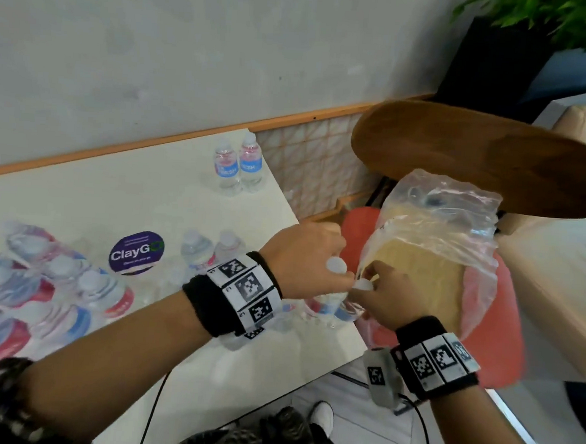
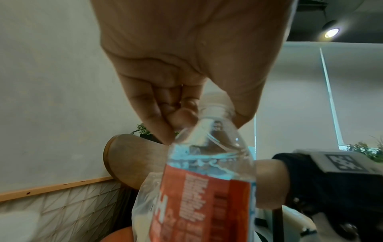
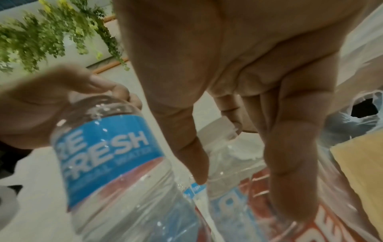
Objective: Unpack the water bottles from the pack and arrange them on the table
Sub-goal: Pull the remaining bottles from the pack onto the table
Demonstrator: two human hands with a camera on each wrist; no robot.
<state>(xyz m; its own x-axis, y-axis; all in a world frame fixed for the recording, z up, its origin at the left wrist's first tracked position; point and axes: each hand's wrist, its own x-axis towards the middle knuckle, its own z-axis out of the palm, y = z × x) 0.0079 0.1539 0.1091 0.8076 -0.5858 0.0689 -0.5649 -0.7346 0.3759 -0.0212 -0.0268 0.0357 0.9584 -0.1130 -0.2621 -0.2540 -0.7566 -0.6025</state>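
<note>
My left hand (image 1: 317, 257) pinches the neck of a water bottle (image 2: 207, 180) just under its white cap (image 1: 336, 265), at the table's right edge. Its blue RE FRESH label (image 3: 103, 155) shows in the right wrist view. My right hand (image 1: 378, 290) grips the top of a second bottle (image 3: 232, 193) that stands in the torn clear plastic wrap (image 1: 438, 230). A cardboard sheet (image 1: 418, 284) lies in the wrap. Two bottles (image 1: 238, 167) stand at the table's far corner and two more (image 1: 211, 251) beside my left wrist.
A wrapped pack of bottles (image 1: 40, 288) lies on the white table (image 1: 115, 193) at the left, near a purple ClayGo sticker (image 1: 135, 251). The wrap rests on a red chair (image 1: 507, 338). Behind it are a round wooden table (image 1: 477, 157) and a potted plant (image 1: 554, 18).
</note>
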